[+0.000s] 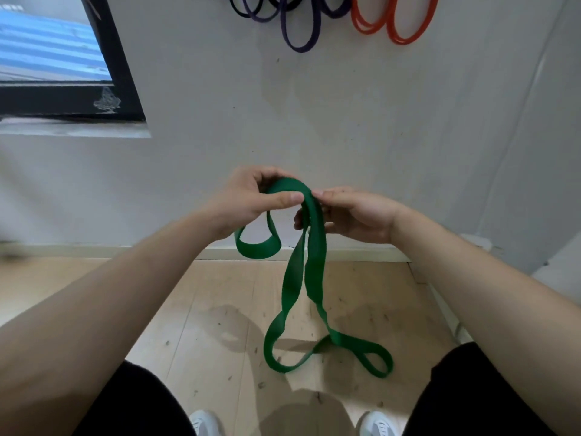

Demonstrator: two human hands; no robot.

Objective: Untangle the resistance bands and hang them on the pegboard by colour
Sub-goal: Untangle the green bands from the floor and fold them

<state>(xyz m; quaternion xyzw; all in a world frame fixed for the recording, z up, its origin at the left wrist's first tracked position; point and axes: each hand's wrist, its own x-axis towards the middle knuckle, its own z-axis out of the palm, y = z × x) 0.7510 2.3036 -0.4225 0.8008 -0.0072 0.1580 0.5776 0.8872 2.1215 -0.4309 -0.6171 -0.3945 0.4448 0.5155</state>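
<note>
Fingers (283, 198) of the left hand (248, 199) and right hand (358, 215) pinch the green band (317, 240) at its top fold, side by side; its twisted length hangs straight down.

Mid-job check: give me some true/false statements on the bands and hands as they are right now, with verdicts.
1. Both the left hand and the right hand hold the green band. True.
2. The green band already hangs on the wall. False: it is in the hands, and its lower loops are down by the floor.
3. The orange bands hang to the right of the purple bands. True.
4. The green band hangs flat and untwisted. False: its strands are twisted and looped.
5. A yellow band lies on the floor. False: no yellow band is in view.
</note>
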